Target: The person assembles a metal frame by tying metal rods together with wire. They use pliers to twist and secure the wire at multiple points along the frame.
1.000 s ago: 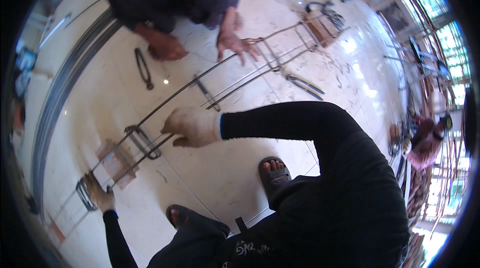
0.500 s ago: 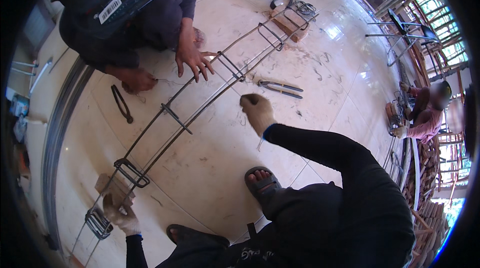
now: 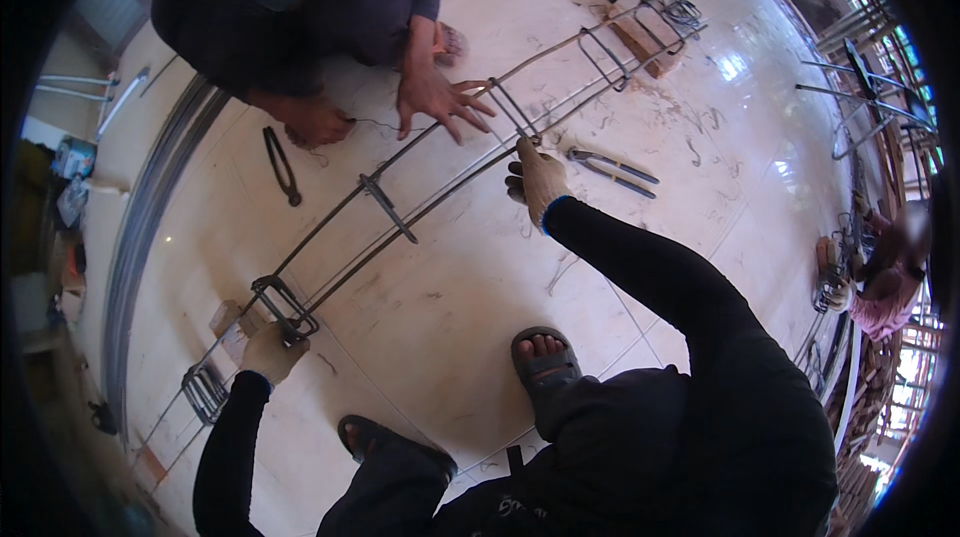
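Observation:
A long rebar cage of thin steel rods point(image 3: 395, 217) runs from lower left to upper right, with rectangular stirrups around it. My left hand point(image 3: 270, 355), in a pale work glove, closes on a group of stirrups point(image 3: 285, 305) near the lower-left end. My right hand point(image 3: 542, 177), also gloved, has its thumb and fingers closed at the near corner of a stirrup point(image 3: 512, 105) farther up the cage; the exact grip is partly hidden. Across from me, a co-worker's spread hand point(image 3: 440, 102) rests by that stirrup, while their other hand point(image 3: 315, 122) holds a thin wire.
Pincers with pale-striped handles point(image 3: 612, 173) lie right of the cage, dark pincers point(image 3: 281, 167) to its left. Bricks point(image 3: 640, 42) prop the far end. More stirrups point(image 3: 205, 395) hang at the near end. Long dark bars point(image 3: 150, 237) lie left; another person point(image 3: 885, 277) crouches at right.
My left hand has moved up the cage onto the stirrups. My right hand has reached forward from open space to the stirrup corner. The view has shifted somewhat.

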Demonstrator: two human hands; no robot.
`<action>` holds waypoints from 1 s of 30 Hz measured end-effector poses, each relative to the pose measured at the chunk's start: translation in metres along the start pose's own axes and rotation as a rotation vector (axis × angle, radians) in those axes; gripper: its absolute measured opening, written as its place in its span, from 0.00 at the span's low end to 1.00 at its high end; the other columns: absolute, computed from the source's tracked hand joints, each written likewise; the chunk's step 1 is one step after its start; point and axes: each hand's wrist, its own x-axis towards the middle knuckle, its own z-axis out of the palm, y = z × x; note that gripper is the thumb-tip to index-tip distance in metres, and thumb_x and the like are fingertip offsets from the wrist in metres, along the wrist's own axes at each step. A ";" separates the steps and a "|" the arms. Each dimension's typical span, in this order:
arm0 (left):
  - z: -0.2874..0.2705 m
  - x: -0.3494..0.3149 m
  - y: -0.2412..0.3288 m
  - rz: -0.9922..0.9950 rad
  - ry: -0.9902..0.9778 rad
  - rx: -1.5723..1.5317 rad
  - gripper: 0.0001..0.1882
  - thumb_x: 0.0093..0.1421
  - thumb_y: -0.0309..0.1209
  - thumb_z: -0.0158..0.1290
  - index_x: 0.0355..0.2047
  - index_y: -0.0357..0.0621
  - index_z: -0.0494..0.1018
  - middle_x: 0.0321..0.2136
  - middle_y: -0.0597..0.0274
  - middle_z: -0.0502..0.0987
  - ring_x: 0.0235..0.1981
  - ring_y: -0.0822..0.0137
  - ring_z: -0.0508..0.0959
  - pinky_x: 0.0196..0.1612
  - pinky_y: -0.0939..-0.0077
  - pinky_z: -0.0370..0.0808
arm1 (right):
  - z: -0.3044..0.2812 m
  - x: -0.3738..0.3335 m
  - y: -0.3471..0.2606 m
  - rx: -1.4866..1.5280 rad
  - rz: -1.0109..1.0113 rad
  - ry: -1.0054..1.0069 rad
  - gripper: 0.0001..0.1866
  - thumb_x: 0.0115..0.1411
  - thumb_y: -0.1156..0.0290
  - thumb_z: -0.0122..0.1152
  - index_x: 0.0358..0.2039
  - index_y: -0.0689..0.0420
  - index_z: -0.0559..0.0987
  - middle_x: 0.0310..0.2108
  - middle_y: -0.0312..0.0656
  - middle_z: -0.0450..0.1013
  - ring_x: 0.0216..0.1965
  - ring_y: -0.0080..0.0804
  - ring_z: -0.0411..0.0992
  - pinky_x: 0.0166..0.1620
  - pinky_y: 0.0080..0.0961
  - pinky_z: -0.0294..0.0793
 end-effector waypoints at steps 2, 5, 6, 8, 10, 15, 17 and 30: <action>0.008 -0.001 -0.011 0.007 0.009 0.058 0.23 0.62 0.49 0.68 0.47 0.42 0.85 0.39 0.48 0.87 0.44 0.47 0.87 0.48 0.54 0.81 | 0.009 -0.006 0.000 0.018 -0.035 -0.039 0.23 0.73 0.50 0.65 0.53 0.58 0.80 0.38 0.39 0.81 0.29 0.30 0.79 0.32 0.32 0.82; 0.002 0.000 0.014 -0.043 -0.017 0.073 0.25 0.62 0.50 0.68 0.48 0.41 0.85 0.38 0.48 0.87 0.44 0.47 0.87 0.49 0.53 0.82 | 0.017 -0.007 0.004 0.063 -0.156 -0.048 0.15 0.75 0.59 0.64 0.47 0.59 0.82 0.33 0.39 0.82 0.27 0.30 0.79 0.32 0.32 0.82; 0.002 0.000 0.021 -0.047 -0.003 0.022 0.25 0.62 0.49 0.68 0.48 0.41 0.85 0.38 0.48 0.87 0.44 0.47 0.87 0.49 0.53 0.82 | 0.021 -0.007 0.009 0.076 -0.156 -0.049 0.17 0.74 0.58 0.64 0.48 0.60 0.82 0.34 0.40 0.82 0.28 0.30 0.80 0.34 0.31 0.82; 0.003 0.000 0.027 -0.053 0.026 -0.079 0.25 0.62 0.49 0.69 0.48 0.41 0.85 0.38 0.49 0.87 0.44 0.46 0.87 0.49 0.53 0.82 | 0.028 -0.007 0.017 0.103 -0.156 -0.049 0.19 0.74 0.56 0.64 0.50 0.62 0.82 0.36 0.41 0.82 0.32 0.30 0.81 0.36 0.29 0.81; 0.012 0.000 0.018 -0.010 0.100 -0.061 0.26 0.60 0.48 0.71 0.50 0.41 0.85 0.40 0.49 0.87 0.45 0.46 0.86 0.51 0.53 0.82 | 0.031 -0.020 0.023 -0.070 -0.218 -0.049 0.27 0.71 0.53 0.68 0.55 0.66 0.81 0.41 0.47 0.83 0.38 0.36 0.82 0.44 0.35 0.82; 0.025 -0.005 0.021 -0.082 0.207 0.042 0.32 0.53 0.42 0.75 0.55 0.41 0.80 0.48 0.46 0.85 0.53 0.44 0.83 0.57 0.50 0.79 | 0.026 -0.058 0.043 -0.650 -0.435 -0.008 0.43 0.63 0.45 0.76 0.66 0.66 0.75 0.64 0.59 0.74 0.64 0.52 0.76 0.65 0.44 0.76; 0.021 -0.002 0.041 -0.182 0.250 0.185 0.32 0.51 0.40 0.74 0.54 0.38 0.79 0.50 0.43 0.83 0.54 0.42 0.81 0.57 0.49 0.78 | 0.017 -0.063 0.065 -0.732 -0.559 -0.042 0.43 0.63 0.47 0.77 0.67 0.65 0.75 0.64 0.58 0.74 0.65 0.53 0.75 0.66 0.44 0.74; 0.004 0.053 0.177 0.148 0.490 0.131 0.69 0.39 0.51 0.83 0.75 0.32 0.59 0.69 0.36 0.69 0.73 0.40 0.65 0.79 0.45 0.56 | 0.048 -0.094 0.073 -0.736 -0.397 -0.577 0.35 0.65 0.52 0.73 0.67 0.56 0.79 0.41 0.48 0.85 0.41 0.42 0.83 0.48 0.38 0.82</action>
